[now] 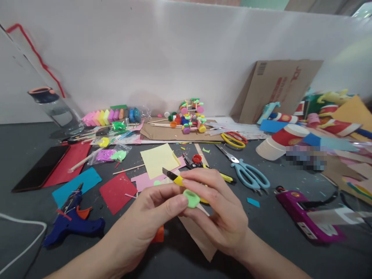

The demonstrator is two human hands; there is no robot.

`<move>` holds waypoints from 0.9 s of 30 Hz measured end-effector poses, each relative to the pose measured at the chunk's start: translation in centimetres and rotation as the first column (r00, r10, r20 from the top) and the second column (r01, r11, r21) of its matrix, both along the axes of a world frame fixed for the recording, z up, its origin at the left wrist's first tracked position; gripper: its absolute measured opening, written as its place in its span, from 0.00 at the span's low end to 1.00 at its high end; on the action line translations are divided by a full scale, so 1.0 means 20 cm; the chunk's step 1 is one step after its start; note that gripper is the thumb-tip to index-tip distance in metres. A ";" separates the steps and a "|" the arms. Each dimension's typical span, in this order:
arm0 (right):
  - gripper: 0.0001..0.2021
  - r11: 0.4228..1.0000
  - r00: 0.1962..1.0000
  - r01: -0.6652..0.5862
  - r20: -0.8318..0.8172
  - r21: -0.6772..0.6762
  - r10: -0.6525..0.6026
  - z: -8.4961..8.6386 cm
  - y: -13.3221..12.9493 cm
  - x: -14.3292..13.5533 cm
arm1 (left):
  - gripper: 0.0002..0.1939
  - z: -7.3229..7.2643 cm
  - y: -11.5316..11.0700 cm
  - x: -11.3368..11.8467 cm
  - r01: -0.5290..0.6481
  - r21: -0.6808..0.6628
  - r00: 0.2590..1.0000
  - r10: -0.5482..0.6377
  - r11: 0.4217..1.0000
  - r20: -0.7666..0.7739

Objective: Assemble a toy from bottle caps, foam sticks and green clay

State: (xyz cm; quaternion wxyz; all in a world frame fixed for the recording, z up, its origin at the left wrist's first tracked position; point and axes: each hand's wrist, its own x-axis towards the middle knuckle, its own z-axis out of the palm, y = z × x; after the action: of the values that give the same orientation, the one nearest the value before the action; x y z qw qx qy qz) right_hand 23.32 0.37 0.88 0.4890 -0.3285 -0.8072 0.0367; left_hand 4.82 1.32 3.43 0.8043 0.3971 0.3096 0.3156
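Note:
My left hand [159,209] pinches a small light green piece [192,198], soft-looking like modelling clay and dished in its middle, between thumb and fingers. My right hand [221,209] is wrapped around a yellow utility knife [178,180], whose dark blade points up and left past the green piece. Fingers of the right hand also touch the green piece from the right. Both hands meet low in the middle of the view, above the dark table. Part of the knife's handle is hidden behind the right fingers. Beneath the hands lies a brown cardboard strip [199,236].
A blue glue gun [72,224] lies left, near a red paper square [118,192]. Blue-handled scissors [247,172], a paper cup stack [280,143] and a purple device [308,217] are on the right. Behind stands a colourful small model [192,118]; a bottle [58,112] stands far left.

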 end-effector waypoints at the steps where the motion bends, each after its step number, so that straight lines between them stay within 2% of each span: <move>1: 0.16 1.000 1.000 -0.008 -0.022 -0.021 0.007 0.00 0.00 0.00 | 0.09 0.00 0.00 0.00 -0.005 -0.007 1.000 0.005 1.000 -0.018; 9: 0.20 0.996 0.997 -0.075 -0.023 -0.054 0.074 0.01 0.00 -0.01 | 0.09 0.01 0.01 -0.02 -0.009 0.007 0.998 0.009 1.000 -0.056; 17: 0.17 0.997 0.997 -0.082 0.012 -0.015 0.082 0.02 0.00 -0.01 | 0.08 0.01 0.02 -0.02 0.013 0.077 0.993 -0.004 0.997 -0.115; 22: 0.17 0.995 0.996 -0.084 0.010 -0.049 0.085 0.03 0.00 -0.01 | 0.10 0.03 0.01 -0.03 0.076 0.118 0.995 -0.067 0.990 -0.077; 27: 0.18 0.993 0.994 -0.108 0.023 -0.045 0.109 0.02 -0.01 -0.01 | 0.07 0.03 0.01 -0.02 0.049 0.101 0.997 -0.043 0.994 -0.059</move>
State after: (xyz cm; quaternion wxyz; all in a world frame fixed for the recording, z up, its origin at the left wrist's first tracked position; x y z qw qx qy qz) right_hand 23.08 0.21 1.38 0.4688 -0.2954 -0.8289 0.0766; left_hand 4.35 1.50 4.00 0.7810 0.4534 0.3064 0.3010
